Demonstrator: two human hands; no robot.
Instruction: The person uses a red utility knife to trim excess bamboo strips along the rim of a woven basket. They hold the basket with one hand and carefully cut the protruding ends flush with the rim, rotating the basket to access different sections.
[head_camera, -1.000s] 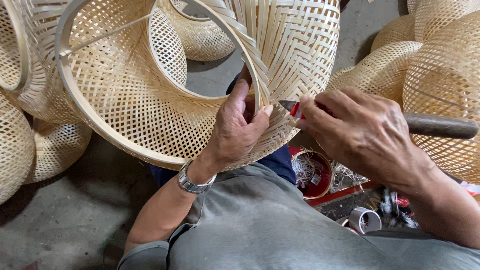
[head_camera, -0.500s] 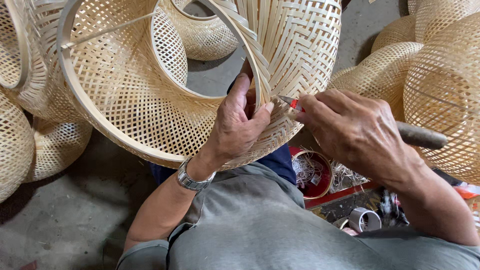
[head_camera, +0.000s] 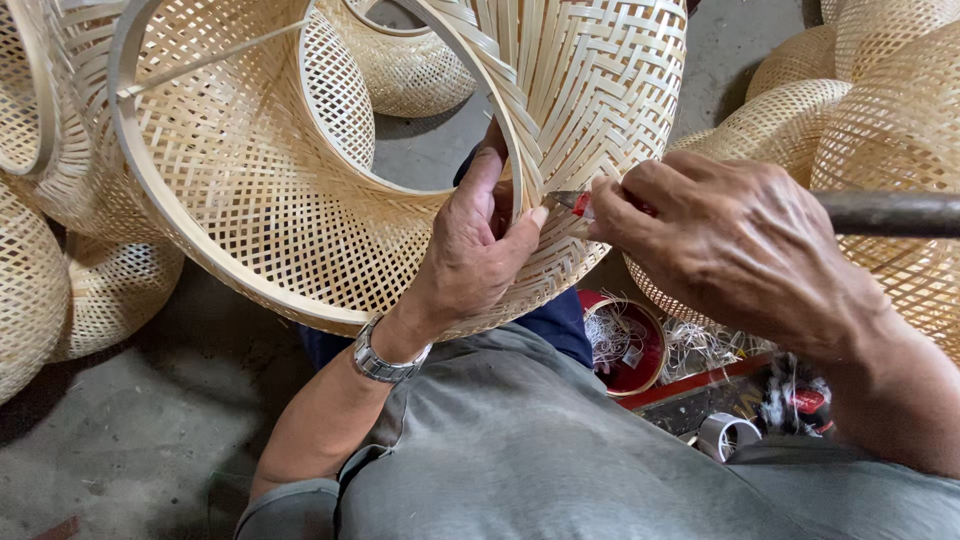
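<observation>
Both hands are busy on the same spot here. Left hand (head_camera: 478, 250) is wrapped over the edge of a big woven bamboo lampshade (head_camera: 300, 200), thumb pressed against the wooden rim hoop (head_camera: 510, 130) and fingers curled inside, so it's clamped on the frame. There's a metal wristwatch (head_camera: 385, 358) on that wrist. Right hand (head_camera: 720, 240) is bunched up tight, fingertips pinching a small red-handled tool (head_camera: 575, 203) whose tip sits right at the rim, just beside the left thumb. Can't tell exactly what kind of tool it is, most of it is hidden in the fist.

The shade itself is tilted on its side over the person's lap, open end facing left, with the denser herringbone weave on the far part.

Around that: more woven shades (head_camera: 880, 110) stacked on the right and some on the left too. A dark metal bar (head_camera: 890, 212) crosses behind the right hand. Down by the knees there's a red round tin (head_camera: 630, 340) full of white strands and a roll of tape (head_camera: 728, 432), all on a concrete floor (head_camera: 120, 450).
</observation>
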